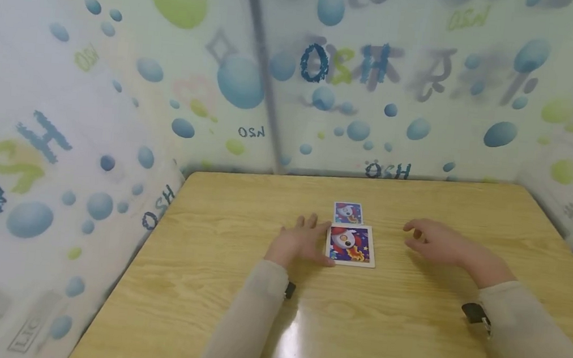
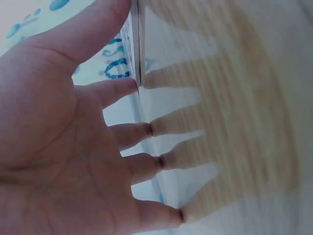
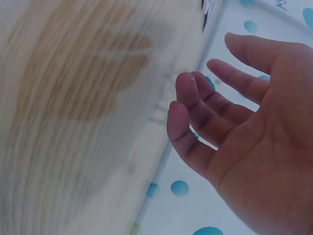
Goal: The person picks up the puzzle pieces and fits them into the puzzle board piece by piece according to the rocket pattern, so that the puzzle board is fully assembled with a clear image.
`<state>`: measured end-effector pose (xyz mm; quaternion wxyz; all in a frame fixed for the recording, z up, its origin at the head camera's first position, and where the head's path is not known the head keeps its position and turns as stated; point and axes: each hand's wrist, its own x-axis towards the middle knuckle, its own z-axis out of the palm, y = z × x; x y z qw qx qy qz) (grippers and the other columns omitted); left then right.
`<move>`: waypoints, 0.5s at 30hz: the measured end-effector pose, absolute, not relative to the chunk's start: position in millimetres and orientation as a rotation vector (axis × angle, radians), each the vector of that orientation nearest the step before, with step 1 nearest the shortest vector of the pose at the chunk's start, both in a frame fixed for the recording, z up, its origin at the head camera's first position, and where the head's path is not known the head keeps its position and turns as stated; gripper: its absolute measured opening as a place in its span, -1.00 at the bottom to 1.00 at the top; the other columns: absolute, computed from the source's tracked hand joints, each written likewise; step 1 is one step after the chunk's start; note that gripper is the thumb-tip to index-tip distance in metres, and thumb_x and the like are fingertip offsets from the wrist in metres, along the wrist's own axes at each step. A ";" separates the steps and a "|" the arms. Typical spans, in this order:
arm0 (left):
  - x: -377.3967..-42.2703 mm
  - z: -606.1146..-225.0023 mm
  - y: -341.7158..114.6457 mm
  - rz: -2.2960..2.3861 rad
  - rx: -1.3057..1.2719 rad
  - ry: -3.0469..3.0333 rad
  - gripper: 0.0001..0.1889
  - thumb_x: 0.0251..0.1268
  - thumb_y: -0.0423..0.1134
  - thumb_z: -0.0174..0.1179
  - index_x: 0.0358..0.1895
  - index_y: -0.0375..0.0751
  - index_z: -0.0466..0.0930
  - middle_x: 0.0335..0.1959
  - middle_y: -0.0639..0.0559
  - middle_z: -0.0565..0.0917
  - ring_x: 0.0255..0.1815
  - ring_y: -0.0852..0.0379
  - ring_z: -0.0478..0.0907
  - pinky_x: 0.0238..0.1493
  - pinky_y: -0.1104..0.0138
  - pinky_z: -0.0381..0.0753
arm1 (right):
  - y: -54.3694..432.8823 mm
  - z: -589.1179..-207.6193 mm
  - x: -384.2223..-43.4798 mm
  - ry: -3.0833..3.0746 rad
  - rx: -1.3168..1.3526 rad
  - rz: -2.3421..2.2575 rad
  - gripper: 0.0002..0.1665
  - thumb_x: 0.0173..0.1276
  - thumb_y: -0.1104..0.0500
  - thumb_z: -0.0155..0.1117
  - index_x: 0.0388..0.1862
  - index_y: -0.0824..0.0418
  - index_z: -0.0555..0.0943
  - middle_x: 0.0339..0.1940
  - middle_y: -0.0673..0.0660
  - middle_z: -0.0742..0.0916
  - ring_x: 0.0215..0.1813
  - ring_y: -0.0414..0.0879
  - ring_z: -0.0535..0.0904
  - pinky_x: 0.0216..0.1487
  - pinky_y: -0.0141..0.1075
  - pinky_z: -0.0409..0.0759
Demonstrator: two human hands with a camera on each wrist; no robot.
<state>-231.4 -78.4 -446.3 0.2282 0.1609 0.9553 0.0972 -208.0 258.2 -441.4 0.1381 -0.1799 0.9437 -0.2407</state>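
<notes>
On the table lies a square, white-bordered picture board [image 1: 350, 245] printed with a cartoon in red, white and purple. Just beyond it is a smaller card [image 1: 348, 213] with a similar picture. My left hand [image 1: 302, 243] is at the board's left side, fingers spread, with index finger and thumb at its left corners. In the left wrist view the board's edge [image 2: 138, 44] appears as a thin layered side, and the other fingertips [image 2: 172, 215] of that hand rest on the tabletop. To the right of the board, my right hand [image 1: 439, 243] hovers apart from it, empty, fingers loosely bent.
The wooden table [image 1: 193, 307] reflects light near its front. White walls [image 1: 402, 87] with blue and green bubble prints and lettering enclose its far edge and sides. Black bands [image 1: 474, 313] show at both sleeve cuffs.
</notes>
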 end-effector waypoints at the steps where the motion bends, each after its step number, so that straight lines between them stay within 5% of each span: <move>1: -230.6 -446.2 -76.5 0.261 0.444 2.635 0.14 0.17 0.44 0.41 0.75 0.34 -0.02 0.83 -0.06 -0.15 0.83 -0.29 -0.24 0.65 -0.49 -0.10 | 260.5 -441.1 -208.2 2.731 -0.511 -0.695 -0.46 0.64 0.10 0.21 0.40 0.43 0.51 0.12 0.43 0.71 0.00 0.13 0.72 -0.01 0.06 0.75; 15: -232.5 -447.0 -69.8 0.288 0.444 2.587 0.15 0.17 0.37 0.47 0.76 0.33 -0.03 0.83 -0.07 -0.21 0.83 -0.26 -0.32 0.67 -0.47 -0.22 | 270.6 -437.7 -213.7 2.718 -0.519 -0.683 -0.49 0.63 0.11 0.23 0.37 0.42 0.55 0.06 0.36 0.74 -0.18 -0.07 0.66 -0.12 -0.08 0.70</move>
